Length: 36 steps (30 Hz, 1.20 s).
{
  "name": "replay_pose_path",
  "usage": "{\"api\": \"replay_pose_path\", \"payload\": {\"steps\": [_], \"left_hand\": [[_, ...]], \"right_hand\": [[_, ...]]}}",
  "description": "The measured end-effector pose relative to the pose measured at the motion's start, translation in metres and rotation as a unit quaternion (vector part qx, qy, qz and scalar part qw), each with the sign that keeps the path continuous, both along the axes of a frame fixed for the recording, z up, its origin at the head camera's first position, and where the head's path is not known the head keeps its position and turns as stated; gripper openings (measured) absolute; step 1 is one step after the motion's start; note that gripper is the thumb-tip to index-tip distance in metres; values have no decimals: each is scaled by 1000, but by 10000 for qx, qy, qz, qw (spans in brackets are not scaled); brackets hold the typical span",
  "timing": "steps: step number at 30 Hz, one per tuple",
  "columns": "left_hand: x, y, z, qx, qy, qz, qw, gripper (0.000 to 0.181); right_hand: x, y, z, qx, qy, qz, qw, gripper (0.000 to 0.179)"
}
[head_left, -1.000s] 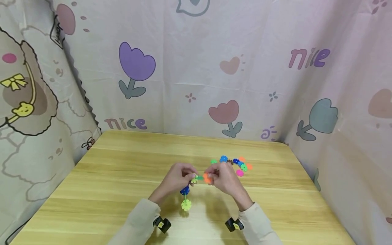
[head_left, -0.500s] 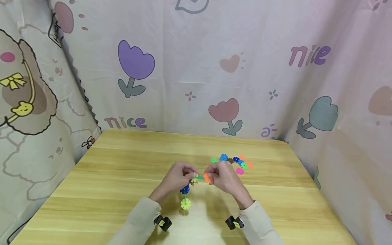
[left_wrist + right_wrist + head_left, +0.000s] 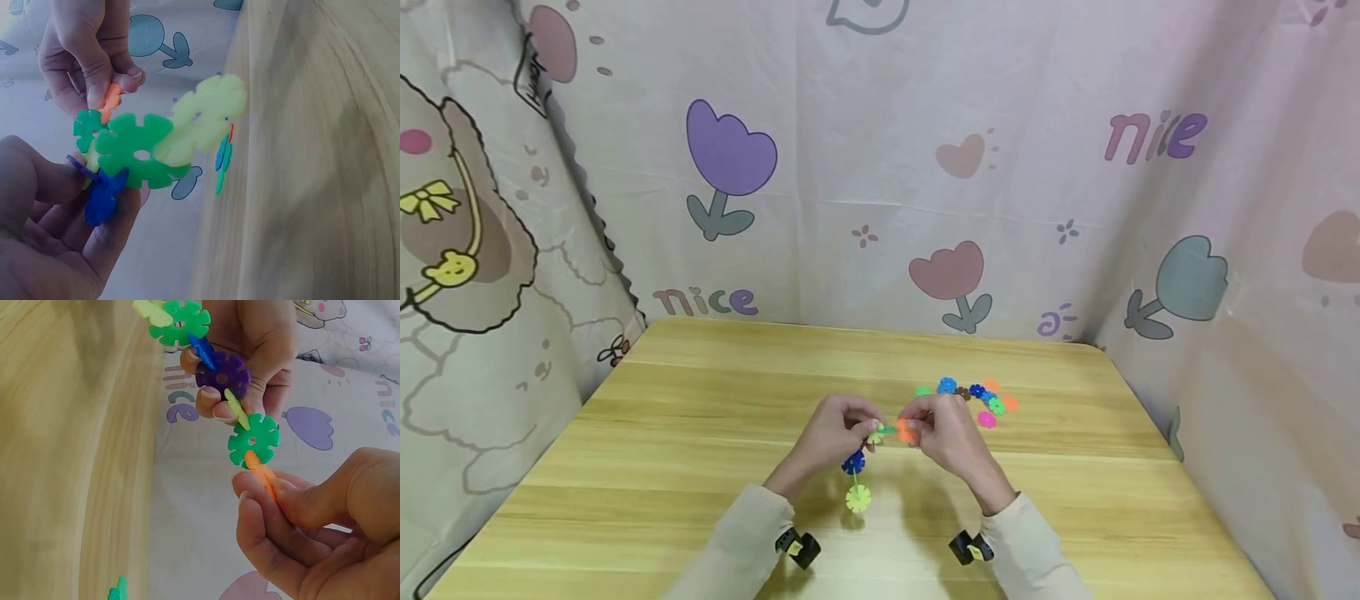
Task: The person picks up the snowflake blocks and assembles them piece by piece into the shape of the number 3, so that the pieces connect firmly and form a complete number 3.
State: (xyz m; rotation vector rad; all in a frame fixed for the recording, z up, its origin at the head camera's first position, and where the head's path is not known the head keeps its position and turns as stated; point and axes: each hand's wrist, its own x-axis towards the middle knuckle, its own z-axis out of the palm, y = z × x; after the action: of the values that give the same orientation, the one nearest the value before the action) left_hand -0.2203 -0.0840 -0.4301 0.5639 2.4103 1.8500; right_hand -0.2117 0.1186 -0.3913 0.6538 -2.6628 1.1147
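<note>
Between my hands runs a chain of slotted plastic snowflake discs. My left hand (image 3: 837, 430) pinches it near a purple disc (image 3: 222, 372) and a yellow disc (image 3: 237, 410). A blue disc (image 3: 104, 199), a large-looking green disc (image 3: 119, 147) and a pale yellow disc (image 3: 209, 106) hang off the chain's near end. My right hand (image 3: 953, 435) pinches an orange disc (image 3: 264, 477) between thumb and fingers. The orange disc's edge meets the second green disc (image 3: 253, 439) at a slot; the fingertips cover part of it.
Several loose discs lie beyond my right hand, among them a pink disc (image 3: 987, 419), a light blue disc (image 3: 947, 385) and a brown disc (image 3: 963, 393). The wooden table (image 3: 737, 367) backs onto a printed curtain (image 3: 850, 150).
Both hands keep their grip in nearly the same place. The orange disc sits slightly further left, and the hanging yellow end has swung a little to the right.
</note>
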Motion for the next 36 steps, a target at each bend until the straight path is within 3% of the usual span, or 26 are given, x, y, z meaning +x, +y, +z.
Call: {"api": "replay_pose_path", "payload": {"steps": [7, 13, 18, 24, 27, 33, 36], "left_hand": [[1, 1, -2, 267, -82, 37, 9996, 13], [1, 1, -4, 196, -28, 82, 9998, 13], [-1, 2, -7, 220, -30, -92, 9997, 12], [0, 6, -11, 312, -57, -113, 9994, 14], [2, 8, -9, 255, -84, -127, 9996, 14], [3, 7, -5, -144, -59, -89, 9998, 20], [2, 6, -6, -83, -209, -230, 9995, 23]], "right_hand": [[1, 1, 1, -2, -15, -86, 10000, 24], [0, 3, -1, -14, -6, 68, 10000, 22], [-3, 9, 0, 7, -128, 218, 9997, 20], [-8, 11, -1, -216, -505, -156, 9984, 17], [-10, 14, -3, -388, -565, -247, 9973, 14], [-14, 20, -5, -557, -608, 21, 9966, 10], [-15, 22, -5, -547, -610, 47, 9966, 11]]}}
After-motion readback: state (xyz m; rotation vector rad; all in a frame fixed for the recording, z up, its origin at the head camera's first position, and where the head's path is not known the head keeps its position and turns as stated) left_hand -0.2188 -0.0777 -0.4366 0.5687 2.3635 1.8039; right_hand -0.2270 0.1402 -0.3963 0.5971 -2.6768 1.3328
